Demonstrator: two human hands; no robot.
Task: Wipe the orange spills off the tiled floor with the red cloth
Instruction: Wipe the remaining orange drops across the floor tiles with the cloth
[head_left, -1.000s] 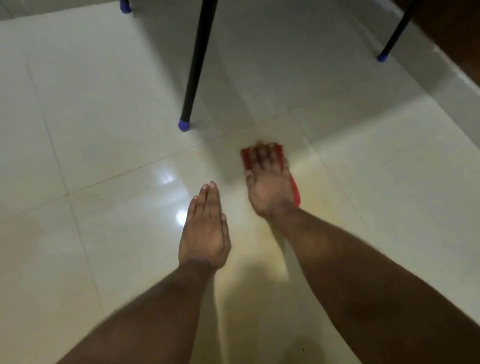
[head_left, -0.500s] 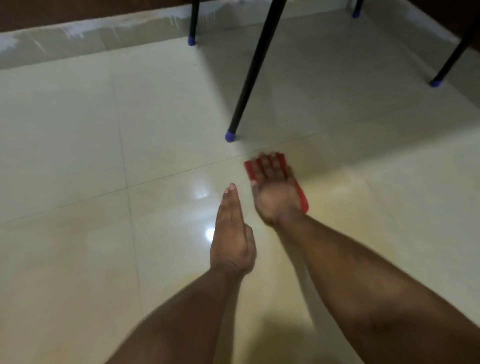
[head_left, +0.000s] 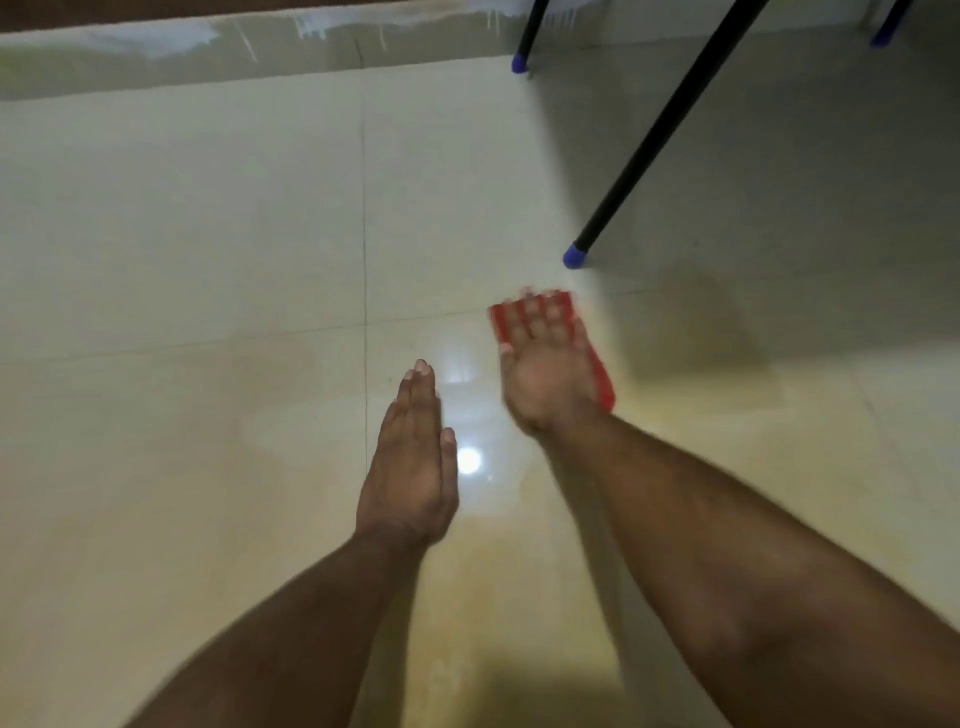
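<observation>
The right hand (head_left: 545, 364), fingers spread flat on the red cloth (head_left: 602, 382) near the chair leg (head_left: 576, 257), keeps scrubbing the same yellowish smear, while the left hand (head_left: 410, 462) stays flat and empty.

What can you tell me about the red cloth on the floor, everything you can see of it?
The red cloth lies flat on the glossy cream tiled floor, mostly hidden under the right hand, whose straight, spread fingers press it down. Only its red edges show, beyond the fingertips and along the hand's right side. It is blurred, so weave and folds cannot be made out. It sits just short of a black furniture leg with a blue cap.
</observation>
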